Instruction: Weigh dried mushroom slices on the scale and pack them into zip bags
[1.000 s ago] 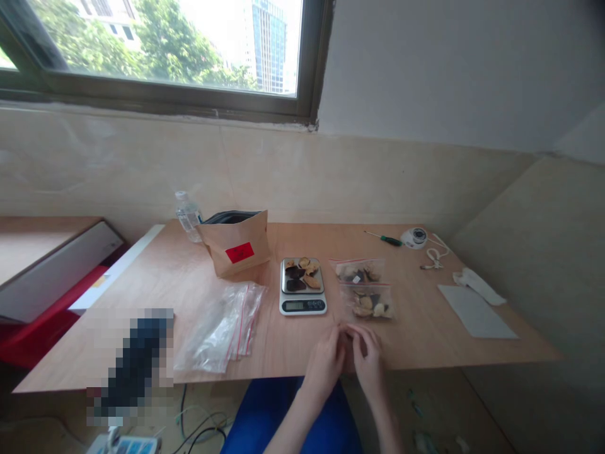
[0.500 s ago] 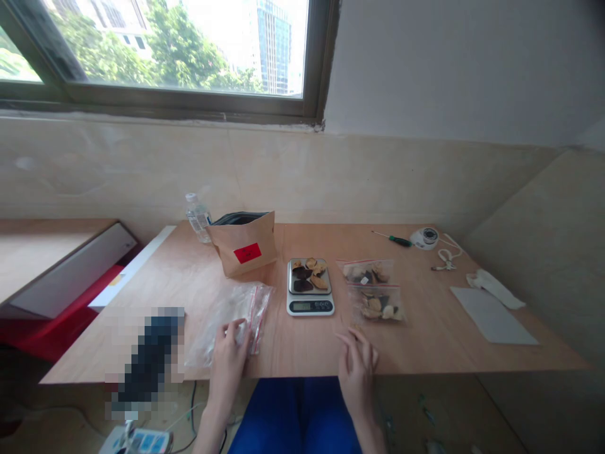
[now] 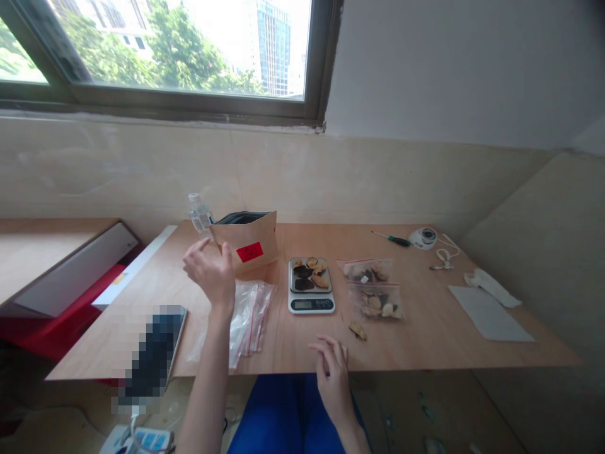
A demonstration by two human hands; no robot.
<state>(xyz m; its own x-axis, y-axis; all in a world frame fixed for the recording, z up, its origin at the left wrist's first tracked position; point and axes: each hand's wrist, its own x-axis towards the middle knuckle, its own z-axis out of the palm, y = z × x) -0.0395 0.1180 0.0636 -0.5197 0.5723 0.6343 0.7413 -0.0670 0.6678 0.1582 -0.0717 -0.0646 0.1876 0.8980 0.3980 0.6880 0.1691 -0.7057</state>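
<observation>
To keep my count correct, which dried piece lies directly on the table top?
The single tan piece between the right hand and the two filled bags; the other visible pieces lie on the scale or inside those bags.

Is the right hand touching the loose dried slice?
Apart: the head view shows a little bare table between the right hand and the slice.

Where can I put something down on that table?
There's a bare patch between the filled bags and the white sheet, and another behind the scale, between the paper bag and the screwdriver. It's crowded left, where the bottle, paper bag and clear bags bunch up near the left hand.
</observation>
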